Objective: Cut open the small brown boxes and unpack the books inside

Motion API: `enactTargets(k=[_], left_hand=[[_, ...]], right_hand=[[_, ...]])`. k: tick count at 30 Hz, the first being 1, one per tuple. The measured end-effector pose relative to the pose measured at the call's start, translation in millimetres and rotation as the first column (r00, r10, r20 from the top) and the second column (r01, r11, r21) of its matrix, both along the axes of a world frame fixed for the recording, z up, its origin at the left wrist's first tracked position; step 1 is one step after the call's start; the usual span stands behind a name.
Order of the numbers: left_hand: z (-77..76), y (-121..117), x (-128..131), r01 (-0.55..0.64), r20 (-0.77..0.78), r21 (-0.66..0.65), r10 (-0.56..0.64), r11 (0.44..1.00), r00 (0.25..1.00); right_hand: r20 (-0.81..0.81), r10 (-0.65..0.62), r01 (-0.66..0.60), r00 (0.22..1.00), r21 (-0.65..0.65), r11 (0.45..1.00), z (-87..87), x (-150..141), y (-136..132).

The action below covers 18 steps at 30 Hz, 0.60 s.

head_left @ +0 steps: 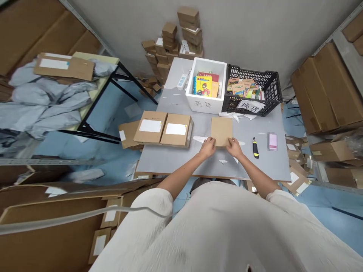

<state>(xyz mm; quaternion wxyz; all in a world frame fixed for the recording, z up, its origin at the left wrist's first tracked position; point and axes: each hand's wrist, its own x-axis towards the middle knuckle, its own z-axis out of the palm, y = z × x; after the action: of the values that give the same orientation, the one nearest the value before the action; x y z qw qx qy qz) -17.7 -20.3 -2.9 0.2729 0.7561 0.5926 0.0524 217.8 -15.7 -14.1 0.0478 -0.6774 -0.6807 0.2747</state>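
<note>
A plain brown cardboard box (221, 129) lies on the grey table in front of me, no label on the face I see. My left hand (208, 146) grips its near left corner, fingers closed on the edge. At the near right corner my right hand (234, 147) pinches it the same way. White paper scraps (223, 161) lie around the box. To the right of my right hand rests a black and yellow utility knife (255, 147). Left of my left hand sit two labelled cardboard boxes (176, 140), side by side.
Behind the box stand a white foam bin (204, 105) of books and a black plastic crate (266, 107) of booklets. A blurred pink item (272, 141) lies at the table's right. Boxes are stacked by the wall (193, 36). Grey parcels (53, 100) cover the left table.
</note>
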Motion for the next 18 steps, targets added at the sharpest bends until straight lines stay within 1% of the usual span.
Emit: enactTargets(k=[3,5,8,11,14,16,18], left_hand=[[2.9,-4,-11,0.007,-0.057,-0.006,-0.007,1.0,0.998],[5.0,-5,-14,0.02,-0.078,0.006,-0.019,1.0,0.997],[9.1,-4,-11,0.023,-0.083,0.032,-0.02,0.999,0.996],[14.1,-2,-3,0.021,-0.051,0.069,-0.018,0.997,0.999],[17.1,-3,3,0.044,0.029,0.086,-0.046,0.995,0.999],[17.2,-6,4,0.075,0.096,0.049,-0.08,0.996,0.992],[16.2,-10,3,0.108,0.129,-0.002,-0.106,0.994,0.986]], right_hand=[[-0.029,0.054,-0.054,0.998,-0.005,0.999,1.3,-4,-9],[-0.01,0.078,-0.078,0.997,-0.013,0.997,3.1,-5,-12],[0.061,0.076,-0.075,0.995,-0.021,0.997,9.5,-5,-4],[0.138,0.057,-0.056,0.989,-0.008,0.998,20.2,-6,23],[0.181,0.082,-0.082,0.98,-0.003,0.997,29.6,-12,61],[0.211,0.107,-0.11,0.972,-0.002,0.994,31.9,-17,86],[0.235,0.127,-0.131,0.964,0.002,0.991,30.6,-20,107]])
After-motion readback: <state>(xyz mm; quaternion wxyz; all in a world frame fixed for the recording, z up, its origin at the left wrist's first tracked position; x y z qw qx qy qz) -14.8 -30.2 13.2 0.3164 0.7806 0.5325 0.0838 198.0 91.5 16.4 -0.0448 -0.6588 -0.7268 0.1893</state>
